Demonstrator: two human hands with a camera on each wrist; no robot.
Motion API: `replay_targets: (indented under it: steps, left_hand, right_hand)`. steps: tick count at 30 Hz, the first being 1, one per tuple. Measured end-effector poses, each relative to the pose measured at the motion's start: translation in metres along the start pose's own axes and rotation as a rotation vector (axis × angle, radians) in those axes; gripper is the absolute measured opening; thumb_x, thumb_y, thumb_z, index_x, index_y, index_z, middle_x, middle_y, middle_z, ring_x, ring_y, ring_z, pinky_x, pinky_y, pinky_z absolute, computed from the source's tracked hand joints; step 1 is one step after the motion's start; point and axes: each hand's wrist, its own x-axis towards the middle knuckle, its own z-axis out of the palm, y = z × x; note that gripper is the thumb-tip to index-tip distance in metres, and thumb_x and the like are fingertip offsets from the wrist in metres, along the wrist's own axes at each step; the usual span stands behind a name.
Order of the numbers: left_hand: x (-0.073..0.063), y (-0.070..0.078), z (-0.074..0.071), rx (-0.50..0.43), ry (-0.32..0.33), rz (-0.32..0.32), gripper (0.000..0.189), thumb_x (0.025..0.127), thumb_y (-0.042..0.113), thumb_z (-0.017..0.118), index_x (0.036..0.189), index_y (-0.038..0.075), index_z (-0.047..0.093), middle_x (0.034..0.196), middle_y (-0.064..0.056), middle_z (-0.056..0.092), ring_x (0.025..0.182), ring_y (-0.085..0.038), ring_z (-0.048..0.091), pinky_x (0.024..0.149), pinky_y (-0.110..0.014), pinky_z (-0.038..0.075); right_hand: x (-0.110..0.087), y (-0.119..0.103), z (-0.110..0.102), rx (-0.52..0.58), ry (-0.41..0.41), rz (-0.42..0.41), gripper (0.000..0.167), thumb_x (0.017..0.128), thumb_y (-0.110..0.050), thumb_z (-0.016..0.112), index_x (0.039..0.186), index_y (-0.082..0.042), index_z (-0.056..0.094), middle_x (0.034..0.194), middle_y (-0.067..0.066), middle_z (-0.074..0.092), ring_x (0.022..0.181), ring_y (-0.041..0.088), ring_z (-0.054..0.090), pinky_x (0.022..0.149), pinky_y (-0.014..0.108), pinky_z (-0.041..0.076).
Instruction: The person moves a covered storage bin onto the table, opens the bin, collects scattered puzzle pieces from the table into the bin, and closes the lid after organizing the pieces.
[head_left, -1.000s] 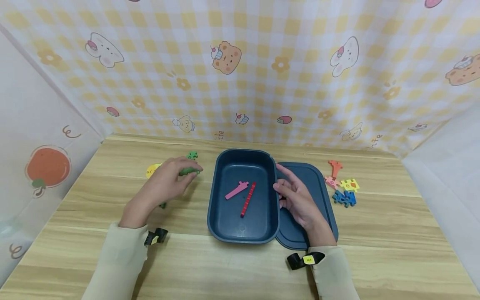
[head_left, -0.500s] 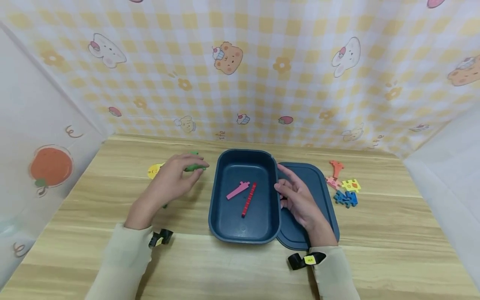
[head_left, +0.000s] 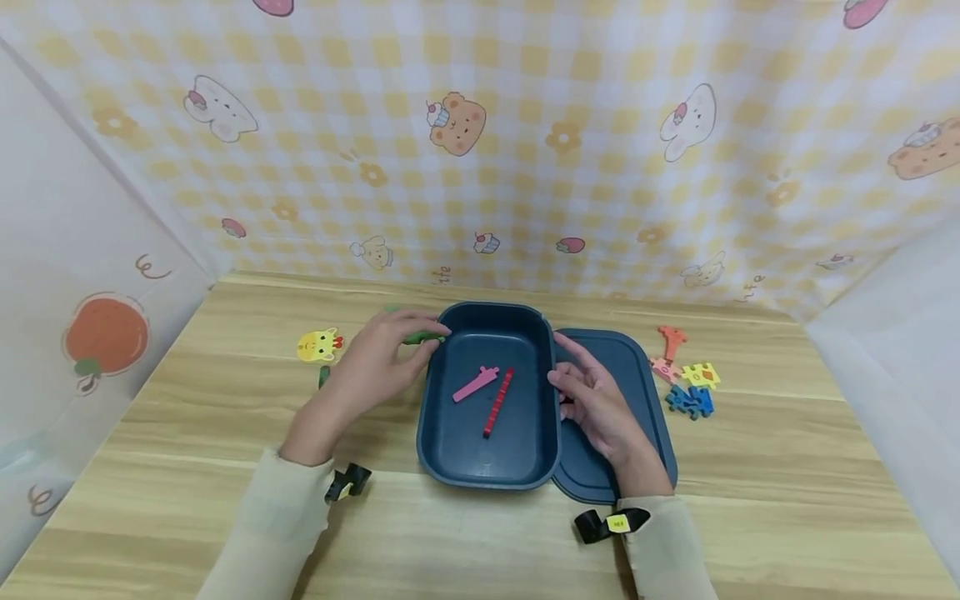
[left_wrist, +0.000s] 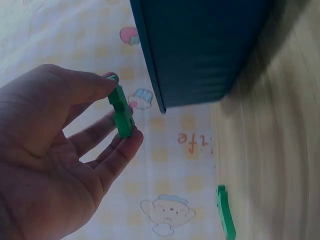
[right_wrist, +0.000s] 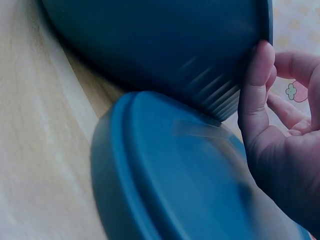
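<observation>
My left hand [head_left: 378, 362] pinches a green puzzle piece [left_wrist: 121, 110] between thumb and fingers, right at the left rim of a dark blue plastic box [head_left: 459, 450]. In the left wrist view the piece stands on edge in the grip, with the box wall beyond it. Inside the box lie a pink puzzle piece [head_left: 475, 385] and a narrow red piece [head_left: 498, 404]. On the opposite side, my right hand [head_left: 603, 412] holds the box by its rim, thumb tip on the edge and index finger stretched along the wall.
The matching blue lid [head_left: 622, 358] lies partly beneath my right hand. Further right sit orange [head_left: 672, 340], yellow [head_left: 701, 375] and blue puzzle pieces [head_left: 690, 402]. A giraffe-face piece [head_left: 318, 345] and a green piece [head_left: 324, 377] rest left of my left hand. A patterned cloth hangs behind.
My left hand has moved right with the green puzzle piece, from over the table to the box's left rim, uncovering the giraffe-face piece. The right hand stays at the box.
</observation>
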Motion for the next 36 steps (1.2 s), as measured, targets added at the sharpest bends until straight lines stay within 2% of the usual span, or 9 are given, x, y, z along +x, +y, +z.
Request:
replay_targets:
  steps: [4, 15, 21, 26, 31, 36]
  left_hand:
    - [-0.003, 0.008, 0.003, 0.001, 0.001, 0.013, 0.024, 0.104, 0.018, 0.068, 0.126, 0.019, 0.077, 0.150, -0.009, 0.063, 0.145, -0.034, 0.052, 0.118, -0.059, 0.045]
    - [-0.002, 0.024, 0.018, 0.013, -0.029, 0.129, 0.026, 0.102, 0.017, 0.071, 0.127, 0.021, 0.079, 0.144, -0.008, 0.067, 0.140, -0.030, 0.057, 0.114, -0.054, 0.052]
    - [-0.002, 0.028, 0.026, 0.028, -0.081, 0.140, 0.027, 0.102, 0.017, 0.071, 0.128, 0.023, 0.078, 0.144, -0.007, 0.067, 0.138, -0.029, 0.057, 0.112, -0.053, 0.053]
    - [-0.002, 0.031, 0.030, 0.044, -0.125, 0.137, 0.026, 0.105, 0.023, 0.068, 0.129, 0.025, 0.078, 0.148, -0.007, 0.065, 0.140, -0.028, 0.056, 0.116, -0.054, 0.049]
    - [-0.003, 0.033, 0.032, 0.050, -0.137, 0.142, 0.026, 0.104, 0.021, 0.069, 0.128, 0.023, 0.078, 0.149, -0.008, 0.065, 0.139, -0.029, 0.057, 0.116, -0.054, 0.049]
    - [-0.004, 0.032, 0.034, 0.040, -0.155, 0.156, 0.024, 0.105, 0.020, 0.068, 0.125, 0.022, 0.079, 0.143, -0.008, 0.067, 0.134, -0.026, 0.059, 0.114, -0.051, 0.051]
  right_hand:
    - [0.000, 0.000, 0.001, -0.005, 0.000, 0.003, 0.068, 0.109, -0.012, 0.059, 0.168, -0.022, 0.027, 0.095, -0.009, 0.063, 0.073, 0.004, 0.060, 0.059, 0.018, 0.057]
    - [0.001, -0.001, 0.002, -0.005, -0.005, 0.001, 0.068, 0.109, -0.012, 0.058, 0.168, -0.022, 0.027, 0.095, -0.009, 0.063, 0.072, 0.005, 0.060, 0.059, 0.018, 0.057]
    - [0.002, -0.002, 0.002, -0.011, -0.006, 0.000, 0.068, 0.109, -0.012, 0.058, 0.168, -0.021, 0.026, 0.095, -0.009, 0.063, 0.071, 0.005, 0.060, 0.059, 0.018, 0.056]
    - [0.001, -0.002, 0.001, -0.020, 0.002, -0.005, 0.067, 0.109, -0.012, 0.058, 0.168, -0.021, 0.027, 0.094, -0.010, 0.063, 0.071, 0.005, 0.060, 0.059, 0.018, 0.056]
    - [0.001, -0.002, 0.001, -0.023, 0.009, -0.001, 0.068, 0.109, -0.013, 0.059, 0.168, -0.021, 0.027, 0.094, -0.010, 0.062, 0.071, 0.005, 0.059, 0.059, 0.018, 0.055]
    - [0.000, -0.001, 0.001, -0.018, 0.008, 0.005, 0.068, 0.108, -0.013, 0.059, 0.168, -0.022, 0.027, 0.094, -0.010, 0.063, 0.072, 0.004, 0.059, 0.059, 0.018, 0.055]
